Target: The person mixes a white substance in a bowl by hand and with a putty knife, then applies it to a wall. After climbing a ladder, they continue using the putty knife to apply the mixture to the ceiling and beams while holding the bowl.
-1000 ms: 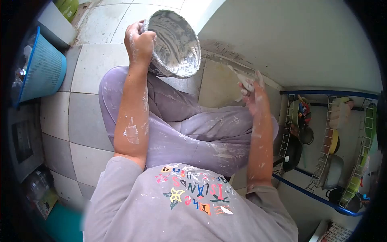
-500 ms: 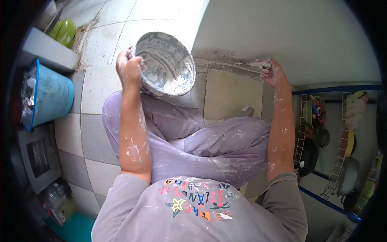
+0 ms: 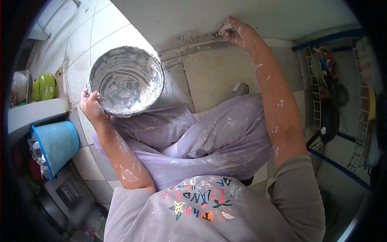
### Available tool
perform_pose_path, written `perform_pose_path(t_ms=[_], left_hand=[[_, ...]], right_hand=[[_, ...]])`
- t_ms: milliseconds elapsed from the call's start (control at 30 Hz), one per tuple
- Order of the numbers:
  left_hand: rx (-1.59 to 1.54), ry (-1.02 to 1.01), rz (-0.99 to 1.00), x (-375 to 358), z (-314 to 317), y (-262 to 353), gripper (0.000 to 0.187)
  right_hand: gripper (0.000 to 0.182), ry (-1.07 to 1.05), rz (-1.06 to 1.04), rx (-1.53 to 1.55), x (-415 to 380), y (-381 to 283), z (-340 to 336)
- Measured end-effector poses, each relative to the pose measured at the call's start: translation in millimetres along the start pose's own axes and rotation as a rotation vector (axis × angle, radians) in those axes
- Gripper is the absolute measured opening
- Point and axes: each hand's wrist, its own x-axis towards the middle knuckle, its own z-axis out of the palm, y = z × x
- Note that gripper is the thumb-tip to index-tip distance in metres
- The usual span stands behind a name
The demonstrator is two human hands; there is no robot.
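My left hand (image 3: pixel 93 108) is closed on the near left rim of a round, dark bucket (image 3: pixel 127 80). White paste is smeared over the bucket's inside, which tips toward me above my left leg. At the foot of the wall, my right hand (image 3: pixel 238 34) is closed around a paste-covered putty knife (image 3: pixel 227 28); most of it is hidden by my fingers. Its tip is close to the wall's lower edge, where a rough grey strip (image 3: pixel 189 39) runs along. White smears cover both forearms.
A pale wall (image 3: pixel 193 16) rises ahead over floor tiles (image 3: pixel 213 76). On my left are a blue basket (image 3: pixel 60 143) and a green object (image 3: pixel 46 85) on a ledge. A blue-framed rack (image 3: pixel 342 167) with pans stands on my right.
The view has shifted. My left hand and the bucket now appear farther left and lower, with more of the bucket's inside showing. My right hand has moved forward and left along the wall base.
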Motion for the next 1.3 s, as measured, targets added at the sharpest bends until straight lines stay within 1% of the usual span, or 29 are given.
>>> perform_pose_path(t_ms=[100, 200, 300, 400, 500, 600, 700, 800, 900, 1000, 1067, 1100, 1167, 1200, 1300], left_hand=[[-0.022, -0.001, 0.003, 1.8, -0.8, -0.8, 0.041], [-0.017, 0.015, -0.006, -1.6, 1.7, 0.8, 0.041], [-0.018, 0.032, -0.009, -3.3, 3.5, 3.3, 0.040], [-0.019, 0.047, -0.006, -8.3, 9.4, 9.2, 0.039], [-0.016, 0.046, -0.005, -6.9, 6.8, 7.7, 0.038], [0.013, 0.016, 0.009, -3.6, 2.5, 5.4, 0.040], [-0.011, 0.060, -0.025, -4.0, 6.4, 4.5, 0.042], [0.038, 0.062, -0.020, -3.5, 5.8, 5.1, 0.045], [0.031, 0.048, -0.031, -4.2, 6.5, 6.2, 0.046], [-0.012, 0.039, -0.026, -9.1, 12.4, 11.0, 0.042], [-0.029, 0.068, -0.025, -12.5, 15.7, 12.6, 0.038], [-0.024, 0.061, -0.006, -11.9, 15.0, 11.1, 0.030], [-0.013, 0.051, 0.032, -8.3, 13.3, 7.3, 0.016], [-0.007, 0.049, 0.027, -9.5, 14.0, 8.9, 0.016], [-0.009, 0.083, 0.022, -5.3, 14.1, 4.6, 0.018]], right_hand=[[0.026, 0.110, -0.078, 0.135, 2.2, -2.0, 0.8], [0.029, -0.078, -0.105, 0.159, -5.8, -6.5, -7.6], [0.027, -0.034, -0.078, 0.132, -5.7, -6.8, -7.3], [0.030, 0.216, -0.044, 0.134, -22.2, -21.9, 12.9], [0.033, 0.191, -0.108, 0.130, -18.3, -18.1, 1.5], [0.034, 0.231, -0.080, 0.002, -24.7, -26.7, -8.7], [0.025, 0.172, -0.037, -0.267, -19.4, -30.6, -39.4], [0.026, 0.149, 0.081, -0.555, -37.3, -41.6, -53.0], [0.022, 0.173, 0.095, -0.712, -32.0, -38.6, -61.8], [0.029, 0.069, 0.199, -0.699, -29.6, -38.0, -55.8], [0.029, 0.040, 0.251, -0.646, -22.7, -32.8, -53.0], [0.029, 0.022, 0.276, -0.624, -18.3, -27.8, -49.9], [0.020, 0.017, 0.271, -0.492, -7.3, -6.5, -42.9], [0.015, 0.014, 0.273, -0.426, -7.6, -1.6, -34.1], [0.017, -0.003, 0.239, -0.335, -12.7, 8.0, -12.0]])
